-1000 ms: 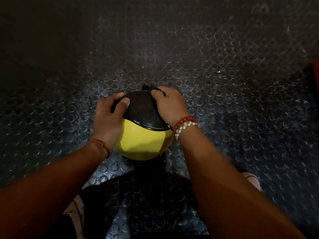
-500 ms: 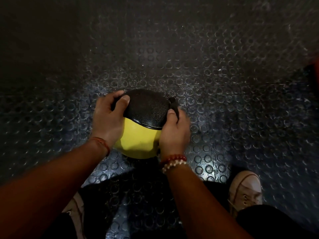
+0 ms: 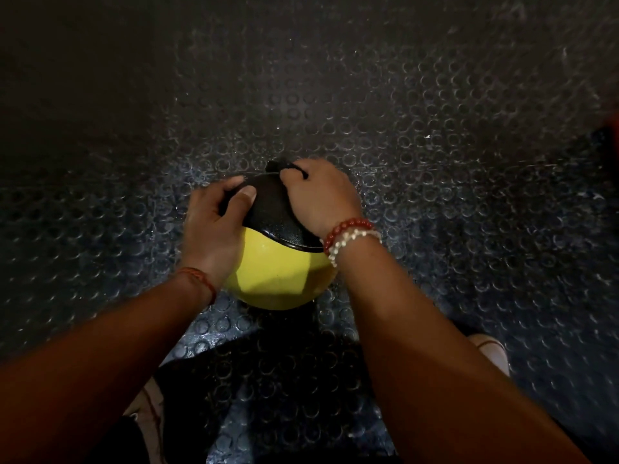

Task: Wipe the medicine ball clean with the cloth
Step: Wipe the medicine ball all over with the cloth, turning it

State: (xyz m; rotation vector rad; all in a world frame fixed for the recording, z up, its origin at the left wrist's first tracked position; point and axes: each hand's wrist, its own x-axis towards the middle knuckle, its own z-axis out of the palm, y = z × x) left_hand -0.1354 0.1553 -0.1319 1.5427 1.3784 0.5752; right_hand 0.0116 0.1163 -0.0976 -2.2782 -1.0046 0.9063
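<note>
Studded rubber floor [image 3: 435,128], dim; the medicine ball [image 3: 278,272] is set on it, black panel uppermost, yellow panel toward the camera. The ball is gripped at its left flank by the left hand [image 3: 214,229], thumb laid on the black panel, while the right hand [image 3: 321,199] is closed on a bunched dark cloth [image 3: 284,166], pressed to the far top. Wiping is judged under way: the yellow face and the underside are taken as left to do, cleanliness being unreadable in this light.

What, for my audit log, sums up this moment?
left hand: holds yellow-and-black rubber medicine ball | right hand: grips dark cloth on its black top | studded floor beneath
</note>
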